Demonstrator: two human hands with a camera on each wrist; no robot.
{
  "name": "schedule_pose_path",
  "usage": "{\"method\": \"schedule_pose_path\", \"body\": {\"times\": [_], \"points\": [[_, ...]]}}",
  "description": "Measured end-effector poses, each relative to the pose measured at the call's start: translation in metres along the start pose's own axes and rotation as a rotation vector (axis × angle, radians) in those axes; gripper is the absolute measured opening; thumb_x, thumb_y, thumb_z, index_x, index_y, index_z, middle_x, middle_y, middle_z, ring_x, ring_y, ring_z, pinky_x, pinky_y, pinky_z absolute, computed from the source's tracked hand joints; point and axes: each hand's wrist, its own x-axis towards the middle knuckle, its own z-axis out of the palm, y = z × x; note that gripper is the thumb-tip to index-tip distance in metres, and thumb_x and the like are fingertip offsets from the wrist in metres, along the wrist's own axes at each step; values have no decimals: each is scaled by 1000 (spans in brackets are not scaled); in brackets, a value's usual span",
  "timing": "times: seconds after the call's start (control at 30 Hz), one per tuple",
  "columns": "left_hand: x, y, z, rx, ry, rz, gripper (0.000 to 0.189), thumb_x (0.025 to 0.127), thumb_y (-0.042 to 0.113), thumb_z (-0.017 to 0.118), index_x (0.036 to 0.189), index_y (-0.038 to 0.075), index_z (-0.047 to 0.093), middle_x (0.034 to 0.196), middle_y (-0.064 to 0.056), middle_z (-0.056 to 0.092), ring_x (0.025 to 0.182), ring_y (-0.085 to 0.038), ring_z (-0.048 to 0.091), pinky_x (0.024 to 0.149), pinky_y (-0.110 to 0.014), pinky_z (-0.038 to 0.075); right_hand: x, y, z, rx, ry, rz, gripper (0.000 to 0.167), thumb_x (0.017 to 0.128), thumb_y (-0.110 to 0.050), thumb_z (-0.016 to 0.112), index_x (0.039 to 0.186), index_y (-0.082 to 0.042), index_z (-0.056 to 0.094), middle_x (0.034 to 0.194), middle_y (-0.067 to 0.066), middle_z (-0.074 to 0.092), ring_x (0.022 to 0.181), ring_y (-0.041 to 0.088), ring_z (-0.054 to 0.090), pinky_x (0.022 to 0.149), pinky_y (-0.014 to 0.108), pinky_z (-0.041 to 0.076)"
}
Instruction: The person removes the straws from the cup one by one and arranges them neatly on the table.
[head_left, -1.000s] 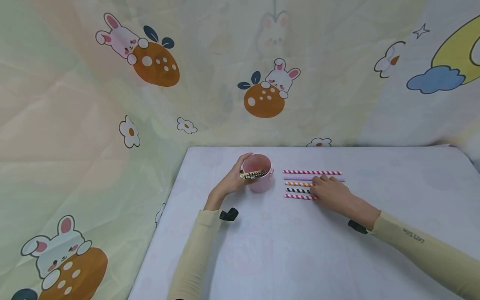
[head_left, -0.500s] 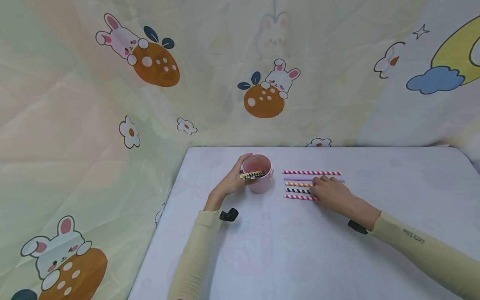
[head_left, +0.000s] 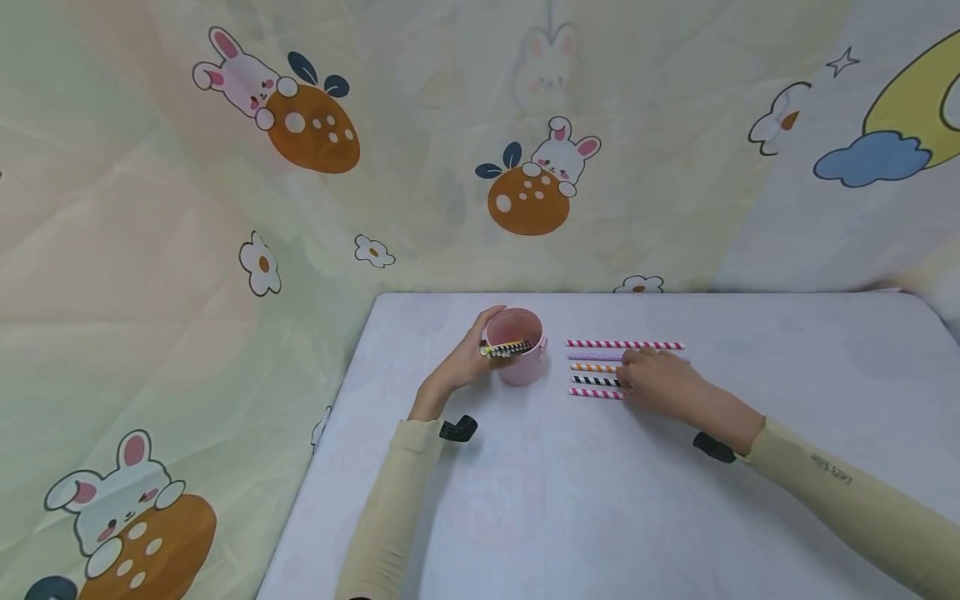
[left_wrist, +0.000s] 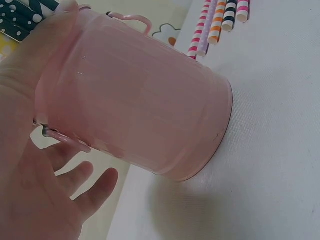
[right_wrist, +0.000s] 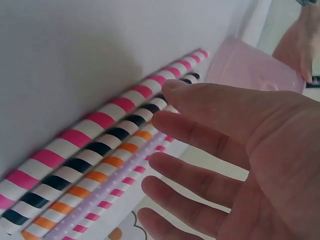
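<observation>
My left hand [head_left: 467, 360] grips a pink bucket [head_left: 522, 367] by its rim, thumb over the edge in the left wrist view. Patterned paper straws [head_left: 510, 349], black-and-white and yellow among them, stick out of the bucket's mouth beside that thumb. Several striped straws lie in a row on the table to the right: pink [right_wrist: 100, 120], black [right_wrist: 80, 165], orange [right_wrist: 82, 191], dotted purple [right_wrist: 107, 182] and a far red-pink one [head_left: 625, 343]. My right hand [head_left: 660, 383] is over their right part, covering it in the head view. Its fingers are spread and lightly bent, fingertips close over the straws.
The white-covered table [head_left: 510, 500] ends at a back edge against a printed rabbit curtain [head_left: 420, 192]. Black wrist camera mounts [head_left: 459, 429] sit on both forearms. Small loop handles [left_wrist: 132, 20] project from the bucket's sides.
My right hand has shifted slightly left along the row, covering a little more of the straws' middle. The left hand and bucket have stayed put.
</observation>
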Motion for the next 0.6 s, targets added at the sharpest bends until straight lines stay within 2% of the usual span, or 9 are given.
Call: {"method": "schedule_pose_path", "body": {"times": [0.1, 0.2, 0.3, 0.6], "points": [[-4, 12, -1, -6, -15, -3, 91, 88, 8, 76, 158, 13, 18, 159, -15, 34, 150, -33, 28, 123, -56, 21, 3, 5, -7, 62, -11, 1, 13, 84, -20, 81, 92, -12, 74, 106, 10, 68, 96, 29, 62, 84, 47, 55], [-8, 21, -2, -3, -21, 0, 90, 87, 8, 76, 157, 12, 20, 159, -16, 34, 150, -33, 29, 123, -55, 22, 6, 11, -14, 132, -16, 27, 22, 86, -22, 79, 104, -11, 75, 113, 11, 67, 102, 32, 63, 87, 50, 55], [-10, 24, -2, -1, -21, -3, 89, 87, 8, 76, 157, 11, 20, 158, -15, 35, 150, -32, 29, 123, -55, 21, 8, 17, -22, 181, 8, 44, 31, 87, -24, 79, 113, -9, 73, 116, 12, 68, 105, 32, 64, 89, 52, 55], [-11, 25, -2, 13, -21, -10, 91, 88, 10, 76, 158, 12, 19, 159, -15, 35, 150, -33, 29, 123, -55, 23, 18, 22, -40, 239, 102, 55, 42, 87, -26, 79, 124, -9, 66, 123, 15, 66, 108, 33, 65, 90, 52, 56]]}}
